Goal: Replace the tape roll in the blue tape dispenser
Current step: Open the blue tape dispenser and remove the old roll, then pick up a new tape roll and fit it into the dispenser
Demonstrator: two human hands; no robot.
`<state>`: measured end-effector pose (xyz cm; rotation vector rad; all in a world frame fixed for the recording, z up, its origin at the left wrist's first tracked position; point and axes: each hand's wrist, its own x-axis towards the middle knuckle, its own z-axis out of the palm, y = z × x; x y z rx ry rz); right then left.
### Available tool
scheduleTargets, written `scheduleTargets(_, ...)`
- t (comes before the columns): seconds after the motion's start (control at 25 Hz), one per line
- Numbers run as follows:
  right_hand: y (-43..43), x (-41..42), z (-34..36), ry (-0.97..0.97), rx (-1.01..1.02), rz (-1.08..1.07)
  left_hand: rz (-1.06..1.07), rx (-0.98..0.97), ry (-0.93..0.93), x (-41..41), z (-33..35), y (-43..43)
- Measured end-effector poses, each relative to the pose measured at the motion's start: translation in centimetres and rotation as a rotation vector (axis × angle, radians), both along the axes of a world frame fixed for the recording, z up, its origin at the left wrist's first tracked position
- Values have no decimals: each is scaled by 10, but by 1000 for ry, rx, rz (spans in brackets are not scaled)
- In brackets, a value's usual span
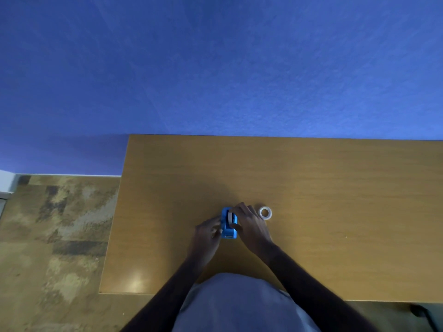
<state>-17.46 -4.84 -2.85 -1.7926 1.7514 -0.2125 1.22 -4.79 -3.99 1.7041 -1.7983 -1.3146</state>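
Wooden table (pixel 335 188) against blue wall (pixel 215 68). Mottled brown floor (pixel 60 224) at left; white baseboard (pixel 7 180) along wall.

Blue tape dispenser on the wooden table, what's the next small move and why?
Probably lift the roll in the blue plastic tape dispenser out with the right hand while the left hand steadies it: both hands are on it, and a loose white tape roll waits beside it.

— What is concealed on the blue tape dispenser (pixel 229 222)?
— Its right flank is covered by the right hand (pixel 249 224); the roll's (pixel 230 218) detail is too small.
— And the worktop (pixel 335 188)?
— Its right side is cut off by the frame.
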Motion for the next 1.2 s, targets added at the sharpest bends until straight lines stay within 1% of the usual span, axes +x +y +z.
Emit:
scheduleTargets(0.2, 3, 2, 8, -73, -51, -23, 54, 60, 18, -2, 8, 0)
scheduleTargets(0.32, 12, 2, 18, -150, -74, -81, 104, 55, 59, -3, 21, -1)
scheduleTargets(0.4, 19, 0, 27, -225, -64, -128, 127, 42, 94, -4, 29, -1)
scheduleTargets(0.52, 30, -3, 41, -343, -66, -214, 128, 51, 212, -6, 47, 4)
scheduleTargets(0.68, 47, -4, 72, -510, -90, -315, 52, -62, 253, -3, 77, 19)
scheduleTargets(0.8, 62, -4, 96, -745, -61, -457, 64, -94, 302, -2, 100, 29)
scheduleTargets(0.88, 75, -2, 110, -887, -103, -558, 76, -119, 351, -3, 120, 39)
scheduleTargets(1.0, 94, 4, 126, -968, -175, -630, 93, -140, 410, -5, 136, 53)
scheduleTargets(1.2, 119, 9, 144, -1087, -240, -650, 59, -197, 436, -7, 152, 72)
